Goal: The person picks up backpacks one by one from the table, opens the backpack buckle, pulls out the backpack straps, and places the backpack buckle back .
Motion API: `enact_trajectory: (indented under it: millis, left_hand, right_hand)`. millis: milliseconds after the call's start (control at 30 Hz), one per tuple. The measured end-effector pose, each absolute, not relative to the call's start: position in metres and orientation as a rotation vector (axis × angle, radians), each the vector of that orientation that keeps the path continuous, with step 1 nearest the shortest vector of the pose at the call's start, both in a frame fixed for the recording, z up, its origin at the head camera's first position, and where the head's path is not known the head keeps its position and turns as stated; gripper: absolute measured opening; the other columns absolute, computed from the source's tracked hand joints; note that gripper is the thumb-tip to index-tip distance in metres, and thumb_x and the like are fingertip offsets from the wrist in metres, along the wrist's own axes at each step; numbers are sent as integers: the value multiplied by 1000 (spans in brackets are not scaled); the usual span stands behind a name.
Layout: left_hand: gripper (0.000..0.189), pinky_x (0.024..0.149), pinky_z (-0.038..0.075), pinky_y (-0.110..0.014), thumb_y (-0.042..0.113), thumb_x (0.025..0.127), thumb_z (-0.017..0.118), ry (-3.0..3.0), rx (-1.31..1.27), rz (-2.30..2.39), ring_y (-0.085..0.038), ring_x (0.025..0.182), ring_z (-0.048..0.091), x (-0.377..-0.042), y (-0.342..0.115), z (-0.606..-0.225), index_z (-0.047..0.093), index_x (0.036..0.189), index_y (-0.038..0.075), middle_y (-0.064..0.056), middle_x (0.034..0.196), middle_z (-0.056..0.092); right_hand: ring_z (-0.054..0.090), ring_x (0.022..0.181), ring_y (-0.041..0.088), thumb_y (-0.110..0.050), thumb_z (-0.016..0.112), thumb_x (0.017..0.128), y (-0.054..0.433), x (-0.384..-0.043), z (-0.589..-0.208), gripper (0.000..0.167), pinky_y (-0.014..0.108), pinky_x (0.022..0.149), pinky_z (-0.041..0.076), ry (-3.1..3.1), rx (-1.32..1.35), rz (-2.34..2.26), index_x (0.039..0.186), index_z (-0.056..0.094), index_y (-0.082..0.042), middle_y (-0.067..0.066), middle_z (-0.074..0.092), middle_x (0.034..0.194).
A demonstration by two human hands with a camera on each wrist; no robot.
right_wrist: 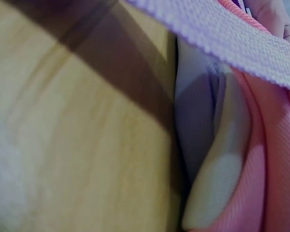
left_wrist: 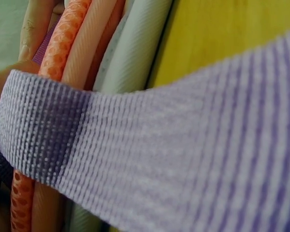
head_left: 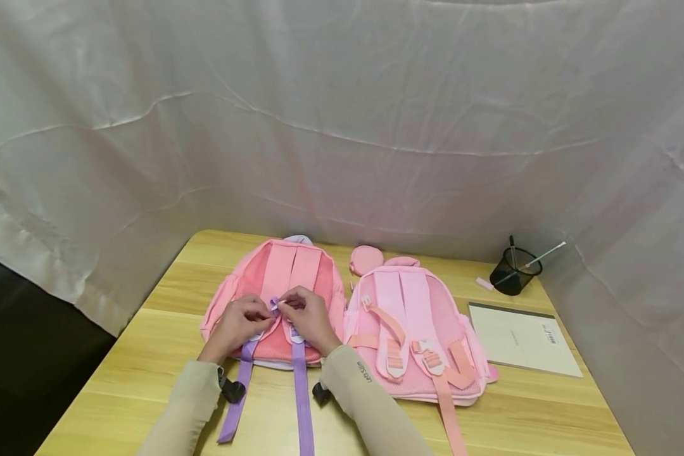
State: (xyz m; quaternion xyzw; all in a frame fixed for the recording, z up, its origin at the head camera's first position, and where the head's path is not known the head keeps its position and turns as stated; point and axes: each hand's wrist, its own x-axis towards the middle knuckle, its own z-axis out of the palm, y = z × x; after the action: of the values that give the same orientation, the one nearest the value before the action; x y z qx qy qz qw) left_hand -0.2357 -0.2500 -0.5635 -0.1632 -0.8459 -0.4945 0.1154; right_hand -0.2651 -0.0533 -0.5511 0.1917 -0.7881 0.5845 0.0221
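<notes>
Both hands meet over the back of a coral-pink backpack (head_left: 279, 259) lying on the table at the left. My left hand (head_left: 238, 324) pinches a short purple strap end (head_left: 274, 302) near the shoulder straps. Opposite it, my right hand (head_left: 312, 318) pinches a small white piece, perhaps a buckle, at the same strap end; fingers hide its details. Two long purple straps (head_left: 301, 392) hang from the bag toward the front edge. One purple strap (left_wrist: 159, 145) crosses close to the left wrist camera, and another purple strap (right_wrist: 222, 38) spans the top of the right wrist view.
To the right lies a light-pink backpack (head_left: 401, 304) with peach straps and a round pink pouch (head_left: 367, 259) behind it. Farther right are a notebook (head_left: 519, 339), a small pink-white block (head_left: 484, 283) and a black mesh pen cup (head_left: 510, 278). Pale curtains (head_left: 342, 126) surround the table.
</notes>
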Motion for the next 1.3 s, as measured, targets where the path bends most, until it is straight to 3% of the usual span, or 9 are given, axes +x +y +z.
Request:
enact_trajectory:
  millis: [267, 633, 967, 1300]
  left_hand:
    - [9, 71, 52, -21, 15, 85, 87, -2498, -335, -1491, -6, 77, 61, -234, -249, -561, 80, 90, 18, 2, 89, 71]
    - [13, 69, 53, -21, 3, 82, 85, -2477, -469, -1478, -6, 76, 62, -234, -248, -564, 80, 83, 14, 0, 84, 71]
    - [9, 68, 52, -23, 15, 86, 85, -2542, -370, -1470, -8, 74, 61, -233, -245, -561, 78, 91, 18, 4, 84, 71]
    - [10, 70, 52, -23, 9, 85, 84, -2545, -408, -1426, -6, 76, 62, -235, -245, -562, 78, 87, 17, 3, 84, 70]
  right_hand:
    - [68, 81, 1, -14, 78, 94, -53, -266, -552, 8, 21, 77, 58, -2435, 589, 1838, 100, 74, -13, 2, 77, 93]
    - [70, 84, 4, -12, 76, 95, -53, -265, -552, 7, 23, 78, 59, -2377, 597, 1904, 102, 74, -11, 4, 77, 96]
    - [71, 89, 6, -13, 76, 95, -52, -266, -552, 8, 24, 83, 59, -2352, 582, 1913, 102, 75, -13, 2, 77, 97]
    - [72, 91, 7, -13, 76, 95, -52, -265, -553, 9, 23, 83, 59, -2352, 621, 1878, 103, 75, -12, 3, 77, 98]
